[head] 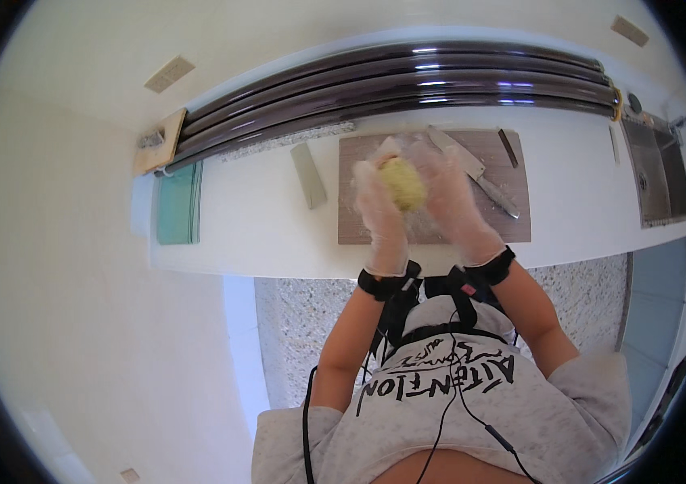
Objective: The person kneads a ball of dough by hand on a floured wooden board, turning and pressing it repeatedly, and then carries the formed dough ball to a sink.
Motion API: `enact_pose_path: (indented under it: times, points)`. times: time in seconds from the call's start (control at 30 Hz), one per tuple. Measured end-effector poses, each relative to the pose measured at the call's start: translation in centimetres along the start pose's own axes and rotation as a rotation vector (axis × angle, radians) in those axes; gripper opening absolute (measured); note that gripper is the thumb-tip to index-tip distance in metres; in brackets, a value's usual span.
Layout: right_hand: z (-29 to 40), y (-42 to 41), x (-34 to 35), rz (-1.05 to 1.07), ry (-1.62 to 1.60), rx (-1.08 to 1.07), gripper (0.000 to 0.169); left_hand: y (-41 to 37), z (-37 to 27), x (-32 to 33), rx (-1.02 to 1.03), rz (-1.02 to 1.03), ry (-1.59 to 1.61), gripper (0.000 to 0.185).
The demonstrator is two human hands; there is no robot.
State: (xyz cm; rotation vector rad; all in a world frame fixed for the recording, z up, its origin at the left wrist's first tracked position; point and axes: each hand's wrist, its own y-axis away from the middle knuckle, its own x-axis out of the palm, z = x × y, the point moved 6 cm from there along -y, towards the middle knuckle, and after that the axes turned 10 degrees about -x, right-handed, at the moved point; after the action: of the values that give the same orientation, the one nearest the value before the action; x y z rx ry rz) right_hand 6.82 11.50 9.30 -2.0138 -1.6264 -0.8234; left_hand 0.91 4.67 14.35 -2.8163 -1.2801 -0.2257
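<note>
My left hand (pixel 375 202), in a clear plastic glove, holds a rounded yellow-green lump (pixel 405 184) that looks like dough. Close by on the lump's right is my gloved right hand (pixel 453 189), fingers apart and blurred; whether it touches the lump is unclear. Both hands are above a brown cutting board (pixel 355 227) dusted with pale crumbs. A kitchen knife (pixel 470 169) lies slantwise on the board's right half, its blade partly behind my right hand and its handle towards me. Near the far right corner rests a dark narrow strip (pixel 508 148).
Left of the board lies a grey-green slab (pixel 308 175) on the white counter (pixel 246 212). Long dark glossy tubes (pixel 319 88) run along the wall. Folded green material (pixel 178 206) sits at the left end. A metal sink (pixel 652 175) is at the right. Cables (pixel 443 417) hang over my shirt.
</note>
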Motion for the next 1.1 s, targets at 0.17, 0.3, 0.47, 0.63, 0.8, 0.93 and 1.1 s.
enact_pose_path:
  times: [0.17, 0.3, 0.47, 0.63, 0.8, 0.93, 1.1]
  points:
    - [0.2, 0.6, 1.7, -0.005, 1.055, -0.572, 0.055, 0.9, -2.1, 1.1, -0.088, -0.045, 0.043, 0.047]
    - [-0.8, 2.6, 6.4, 0.374, 2.032, -0.852, 0.05, 0.7, -0.2, 1.6, -0.473, -0.039, 0.492, 0.048]
    - [-5.2, 2.2, 6.0, 0.821, 2.956, -0.824, 0.037, 1.1, 6.8, 0.9, -0.879, 0.066, 0.896, 0.044]
    - [-5.9, 2.2, 3.4, 0.906, 3.075, -0.972, 0.037, 0.8, 5.6, 0.4, -0.313, 0.288, -0.101, 0.044]
    - [-6.2, 1.9, 3.9, 1.043, 3.008, -0.836, 0.042, 0.0, 6.6, -1.1, -0.079, 0.316, -0.436, 0.043]
    - [-7.8, 2.0, 6.3, 1.029, 2.968, -1.127, 0.037, -1.5, 7.3, -1.0, -0.598, 0.199, 0.438, 0.041]
    - [-6.2, 1.0, 4.0, 0.841, 2.975, -0.741, 0.037, -1.5, 7.2, -0.7, -0.684, 0.059, 0.955, 0.041]
